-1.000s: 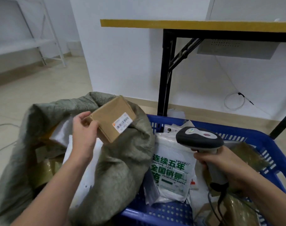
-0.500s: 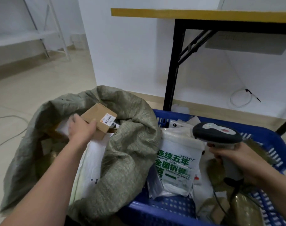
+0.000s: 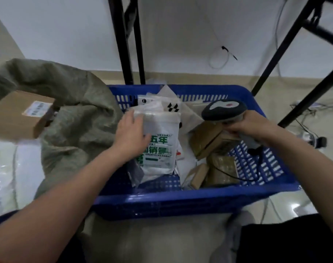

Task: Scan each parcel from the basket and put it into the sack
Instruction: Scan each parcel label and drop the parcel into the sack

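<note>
Sack: coarse woven cloth, grey-green, matt, crumpled.
Basket: blue plastic, perforated, glossy along the rim.
White parcel: thin plastic film, shiny, wrinkled, green print.
Cardboard box: brown, matt, with a paper label.
Taped boxes: cardboard under glossy tape.
Scanner: dark, smooth, matt plastic.
Table legs: black metal.
Floor: pale, polished, reflecting light.
</note>
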